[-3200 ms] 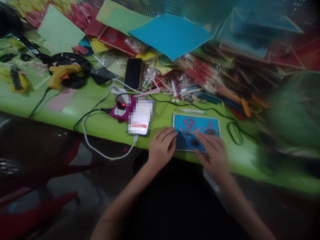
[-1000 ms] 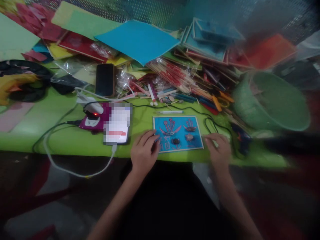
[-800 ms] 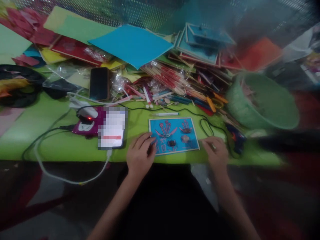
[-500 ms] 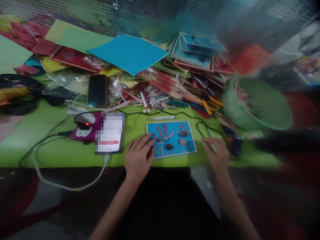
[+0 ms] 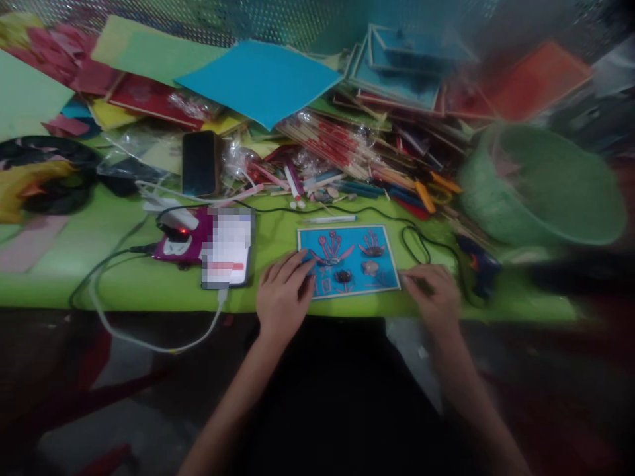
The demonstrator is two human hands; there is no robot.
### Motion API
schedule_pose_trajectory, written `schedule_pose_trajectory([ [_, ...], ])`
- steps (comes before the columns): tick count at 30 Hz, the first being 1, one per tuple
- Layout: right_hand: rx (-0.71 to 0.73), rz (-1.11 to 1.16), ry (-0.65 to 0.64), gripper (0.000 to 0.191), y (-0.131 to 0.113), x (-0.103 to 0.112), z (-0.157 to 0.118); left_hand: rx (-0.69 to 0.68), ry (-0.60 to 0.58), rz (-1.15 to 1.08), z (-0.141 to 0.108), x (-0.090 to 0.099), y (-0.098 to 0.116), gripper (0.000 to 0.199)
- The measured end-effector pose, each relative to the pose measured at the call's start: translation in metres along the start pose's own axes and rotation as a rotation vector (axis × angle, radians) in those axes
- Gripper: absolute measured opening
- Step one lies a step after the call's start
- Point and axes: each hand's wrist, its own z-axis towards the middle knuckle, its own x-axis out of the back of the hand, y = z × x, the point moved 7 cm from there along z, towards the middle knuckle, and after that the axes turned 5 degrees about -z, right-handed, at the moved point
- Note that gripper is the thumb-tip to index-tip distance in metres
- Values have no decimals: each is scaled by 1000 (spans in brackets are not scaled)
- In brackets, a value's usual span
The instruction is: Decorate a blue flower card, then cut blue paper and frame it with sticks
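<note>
We see our left forearm (image 5: 238, 396) and right forearm (image 5: 481, 400), both bare, slant inward from the bottom edge of the frame. Our left hand (image 5: 282, 291), just below and left of the frame's centre, lies palm down, fingers loosely bent toward the upper right. Our right hand (image 5: 437, 297), right of centre, points its curled fingers leftward; whether thumb and index fingertip meet, we cannot tell.

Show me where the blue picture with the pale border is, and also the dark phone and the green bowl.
Blue picture (image 5: 353, 266): head view, on its blue face near the middle.
Dark phone (image 5: 200, 162): head view, middle of its screen.
Green bowl (image 5: 480, 188): head view, on its outer wall.
</note>
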Motion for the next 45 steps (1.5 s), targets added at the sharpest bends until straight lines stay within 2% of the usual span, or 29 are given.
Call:
schedule_pose_trajectory([
  [7,-41,46,53,10,3,5,-2,-5,16,4,0,2,2,28],
  [12,-163,147,146,13,16,11,-7,-8,22,-3,0,2,1,30],
  [16,-220,170,145,15,20,11,-10,10,12,-9,0,1,-2,32],
  [21,-165,167,108,11,16,7,-9,6,3,6,-1,1,-1,32],
  [31,-13,48,1,9,0,-2,-5,89,-53,67,-3,-2,-5,35],
  [38,64,33,-14,8,-2,-4,-4,82,-87,63,-1,-4,-3,33],
  [45,56,29,-30,11,3,-7,-4,77,-101,71,-1,-6,-3,33],
])
